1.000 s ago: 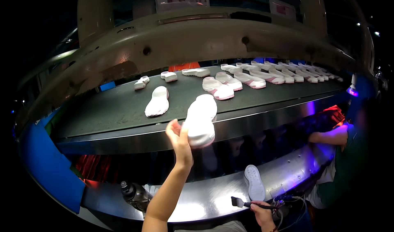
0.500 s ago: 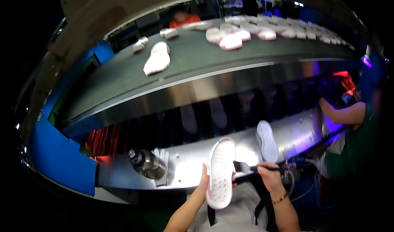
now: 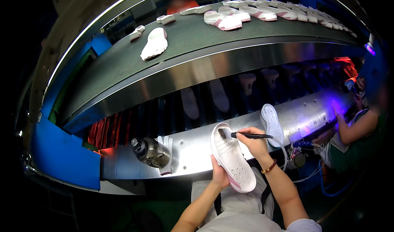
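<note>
Sole (image 3: 232, 160) sits tread-up in front of the torso, long axis running from upper left (end at the steel shelf (image 3: 193, 150)) to lower right (end over the lap). Left hand (image 3: 220, 175) cups it from underneath at the left edge, about midway along, fingers wrapped on the rim; so most of the sole lies up and right of that grip, free end pointing away from the body.

Right hand (image 3: 255, 141) pinches a dark brush handle (image 3: 251, 136) between thumb and fingers, handle lying roughly level, bristle head (image 3: 222, 133) pointing left and touching the sole's far end. Right hand is the nearer one to that end; left is steadying only.

Brush axis crosses the sole axis at a steep angle (near perpendicular), so any stroke along the sole would need the wrist to travel down-right toward the lap.

Second white sole (image 3: 272, 124) stands leaning on the shelf just right of the right hand, apart from it. Dark bottle (image 3: 150, 151) lies on the shelf well left of the left hand. Conveyor belt (image 3: 123, 59) above carries more soles.
</note>
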A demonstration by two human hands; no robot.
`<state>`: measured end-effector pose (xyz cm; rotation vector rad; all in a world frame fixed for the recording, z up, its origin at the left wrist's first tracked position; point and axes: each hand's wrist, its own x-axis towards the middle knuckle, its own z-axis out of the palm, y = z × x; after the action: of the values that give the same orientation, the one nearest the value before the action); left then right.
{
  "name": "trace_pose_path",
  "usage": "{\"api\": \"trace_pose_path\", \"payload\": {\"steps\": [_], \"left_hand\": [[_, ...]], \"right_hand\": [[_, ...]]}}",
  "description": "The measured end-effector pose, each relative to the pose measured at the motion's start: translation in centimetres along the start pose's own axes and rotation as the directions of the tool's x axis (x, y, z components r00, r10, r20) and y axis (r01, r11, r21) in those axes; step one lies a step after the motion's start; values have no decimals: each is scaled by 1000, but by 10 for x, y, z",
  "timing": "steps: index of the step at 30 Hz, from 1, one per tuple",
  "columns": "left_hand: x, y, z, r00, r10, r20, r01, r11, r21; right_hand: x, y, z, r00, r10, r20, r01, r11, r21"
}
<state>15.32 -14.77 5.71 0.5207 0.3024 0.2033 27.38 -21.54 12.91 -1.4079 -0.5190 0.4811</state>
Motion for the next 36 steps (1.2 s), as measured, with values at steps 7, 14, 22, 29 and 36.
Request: {"api": "trace_pose_path", "payload": {"steps": [7,14,22,29,36], "left_hand": [[6,15,-10,990,68,-123,-70,997,-10],[-10,43,-8,994,36,105,-28,997,-78],[-17,25,39,947,19,320,101,930,-353],[-21,35,43,957,73,280,12,958,-288],[-18,42,35,925,304,227,-330,940,87]], "right_hand": [[-35,3,15,860,-390,327,503,752,-426],[-58,-11,-26,815,-108,569,326,898,-297],[-38,-48,-15,859,-312,406,411,893,-183],[-46,-56,-25,921,-129,368,132,991,19],[-50,-62,-33,742,-279,610,345,939,10]]}}
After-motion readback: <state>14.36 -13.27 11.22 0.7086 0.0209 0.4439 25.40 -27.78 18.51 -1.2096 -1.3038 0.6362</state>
